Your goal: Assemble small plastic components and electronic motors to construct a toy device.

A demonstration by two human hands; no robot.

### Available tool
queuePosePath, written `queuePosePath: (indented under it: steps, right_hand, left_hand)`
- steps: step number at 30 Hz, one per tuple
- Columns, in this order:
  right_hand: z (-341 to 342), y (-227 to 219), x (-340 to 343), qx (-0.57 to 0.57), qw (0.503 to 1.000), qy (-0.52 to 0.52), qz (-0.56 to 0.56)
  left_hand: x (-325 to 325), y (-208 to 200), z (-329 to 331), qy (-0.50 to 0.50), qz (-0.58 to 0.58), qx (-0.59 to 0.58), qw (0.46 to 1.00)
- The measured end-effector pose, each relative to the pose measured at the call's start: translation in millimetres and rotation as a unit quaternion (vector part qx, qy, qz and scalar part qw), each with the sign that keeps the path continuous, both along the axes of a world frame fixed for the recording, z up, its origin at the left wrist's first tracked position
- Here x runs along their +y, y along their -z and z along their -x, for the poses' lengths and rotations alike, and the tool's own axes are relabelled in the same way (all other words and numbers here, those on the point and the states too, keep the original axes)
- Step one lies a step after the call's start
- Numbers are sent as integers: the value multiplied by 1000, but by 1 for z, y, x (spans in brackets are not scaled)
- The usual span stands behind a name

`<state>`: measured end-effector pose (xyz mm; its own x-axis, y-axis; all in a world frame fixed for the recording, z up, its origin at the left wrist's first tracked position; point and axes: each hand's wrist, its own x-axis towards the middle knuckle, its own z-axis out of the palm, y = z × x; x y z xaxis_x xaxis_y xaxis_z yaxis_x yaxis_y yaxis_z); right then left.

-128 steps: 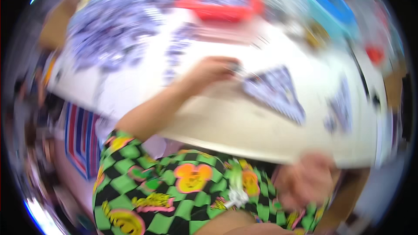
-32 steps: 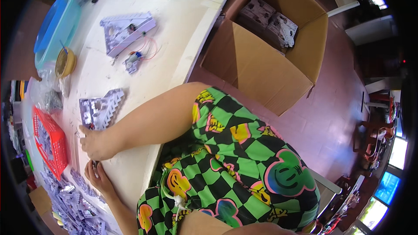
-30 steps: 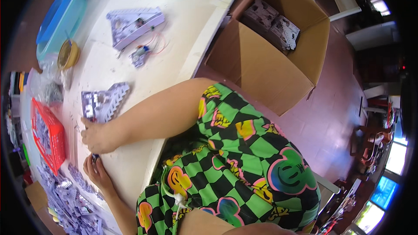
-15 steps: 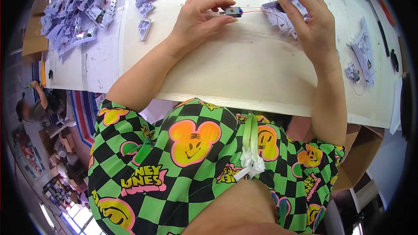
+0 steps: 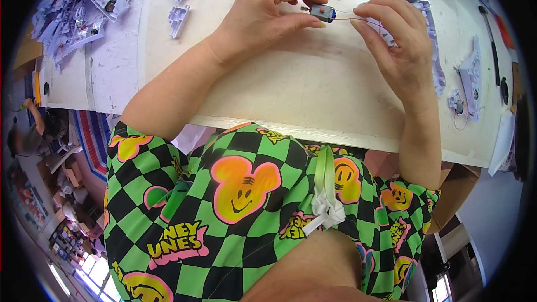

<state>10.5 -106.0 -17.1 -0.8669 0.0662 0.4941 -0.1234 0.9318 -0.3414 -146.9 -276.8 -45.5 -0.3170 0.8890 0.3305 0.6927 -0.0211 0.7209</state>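
Observation:
Between thumb and fingertips, my left hand [image 5: 260, 14] pinches a small electric motor [image 5: 321, 13] with a grey metal body, a blue end and a coiled or threaded piece on its shaft. Thin wires [image 5: 343, 19], one of them red, run from the blue end toward my right hand [image 5: 398, 42]. Its thumb and index finger close around the wires. Behind this hand lies a pale lilac plastic housing [image 5: 433, 42] on the table, partly hidden by the fingers.
Many pale plastic parts [image 5: 84, 11] are heaped at the far left. A few loose pieces [image 5: 178, 19] lie nearer the middle. Another housing [image 5: 471, 78] with a small wired part [image 5: 456, 102] is at the right, near a black rod [image 5: 489, 39]. Cardboard boxes [image 5: 456, 196] stand below the table's right side.
My right hand has come down and inward onto the wires, its fingers closing. The motor stays in my left hand and has turned slightly. The whole view has shifted a little.

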Motion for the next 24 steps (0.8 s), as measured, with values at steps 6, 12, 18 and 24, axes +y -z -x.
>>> queuePosePath:
  steps: [6, 12, 18, 24]
  right_hand:
    - [-7, -7, -4, -22, 999, 0, -43]
    - [-11, -4, -3, -22, 1000, -1, -19]
    - [-12, -1, -7, -8, 1000, -12, -2]
    - [-18, -4, -13, 13, 1000, 8, 6]
  left_hand:
    - [8, 7, -4, 23, -33, -12, 999]
    - [6, 20, -17, 20, -25, -268, 963]
    - [5, 13, -24, -4, 12, -357, 934]
    - [5, 7, -32, -13, 15, -402, 915]
